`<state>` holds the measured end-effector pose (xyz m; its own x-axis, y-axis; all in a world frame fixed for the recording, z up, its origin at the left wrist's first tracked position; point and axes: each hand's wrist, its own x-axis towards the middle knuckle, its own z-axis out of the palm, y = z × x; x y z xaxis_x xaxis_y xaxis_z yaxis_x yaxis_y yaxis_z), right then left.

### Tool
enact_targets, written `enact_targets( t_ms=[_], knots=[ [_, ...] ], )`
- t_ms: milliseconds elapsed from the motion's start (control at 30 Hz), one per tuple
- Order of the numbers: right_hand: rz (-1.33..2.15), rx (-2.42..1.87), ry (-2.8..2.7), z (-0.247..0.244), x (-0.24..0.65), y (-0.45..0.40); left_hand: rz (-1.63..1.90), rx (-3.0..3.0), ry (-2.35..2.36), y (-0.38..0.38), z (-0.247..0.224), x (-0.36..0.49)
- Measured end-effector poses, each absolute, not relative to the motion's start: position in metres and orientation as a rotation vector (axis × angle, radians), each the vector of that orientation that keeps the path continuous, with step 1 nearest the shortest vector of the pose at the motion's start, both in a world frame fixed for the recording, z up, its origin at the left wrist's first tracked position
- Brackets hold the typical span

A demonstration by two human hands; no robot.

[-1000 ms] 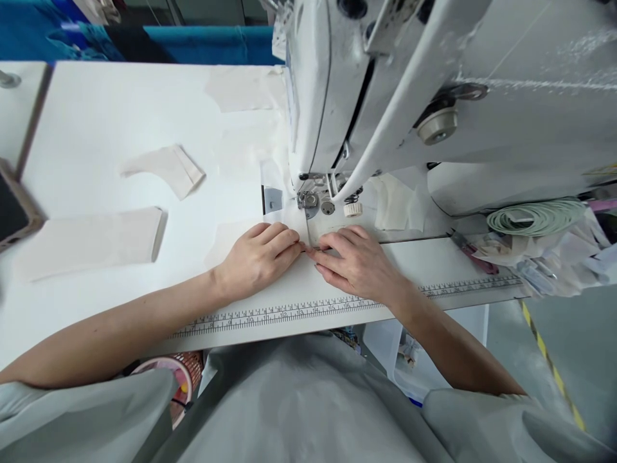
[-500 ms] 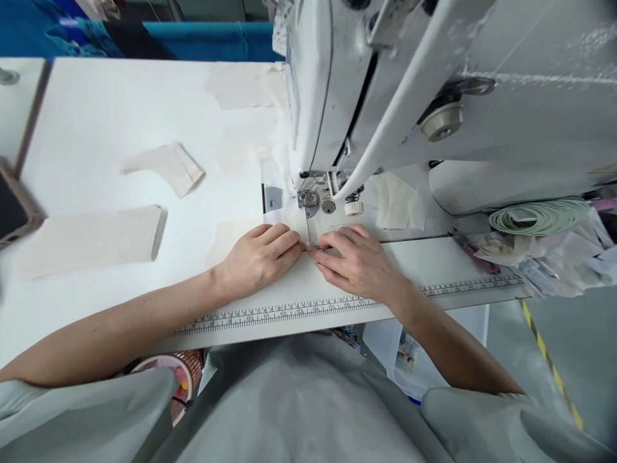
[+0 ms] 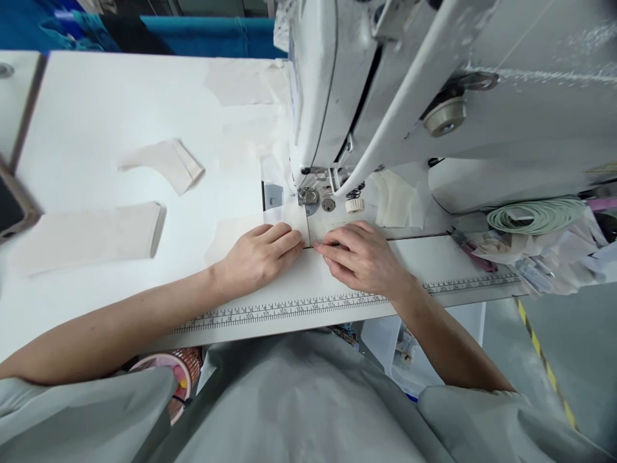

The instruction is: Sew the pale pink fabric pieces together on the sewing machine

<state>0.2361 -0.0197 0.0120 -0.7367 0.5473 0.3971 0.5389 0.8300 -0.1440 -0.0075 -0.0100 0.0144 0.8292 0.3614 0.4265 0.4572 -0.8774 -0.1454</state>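
A thin white fabric piece (image 3: 295,217) lies under the presser foot (image 3: 308,198) of the sewing machine (image 3: 313,96). My left hand (image 3: 263,255) rests on the near end of this fabric, with curled fingers gripping its edge. Just right of the fabric's edge, my right hand (image 3: 362,258) is closed, thumb and fingertips pressed together low over the machine bed. Whatever those fingertips may hold is too small to make out.
To the left lie a curved fabric piece (image 3: 166,164) and a long fabric strip (image 3: 91,238). A printed ruler (image 3: 270,315) runs along the table's front edge. At the right are snips (image 3: 475,251), a green coiled band (image 3: 535,215) and scraps.
My right hand has shifted slightly right, its fingertips drawing away from the fabric's corner and closing together. The left hand stays on the fabric.
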Motion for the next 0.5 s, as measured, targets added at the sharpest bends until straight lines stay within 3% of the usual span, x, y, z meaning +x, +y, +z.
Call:
enact_targets(
  t_ms=[500],
  knots=[
    [-0.048, -0.883, -2.695, 0.016, 0.228, -0.023, -0.567, -2.758, -0.701, -0.022, 0.014, 0.000]
  ],
)
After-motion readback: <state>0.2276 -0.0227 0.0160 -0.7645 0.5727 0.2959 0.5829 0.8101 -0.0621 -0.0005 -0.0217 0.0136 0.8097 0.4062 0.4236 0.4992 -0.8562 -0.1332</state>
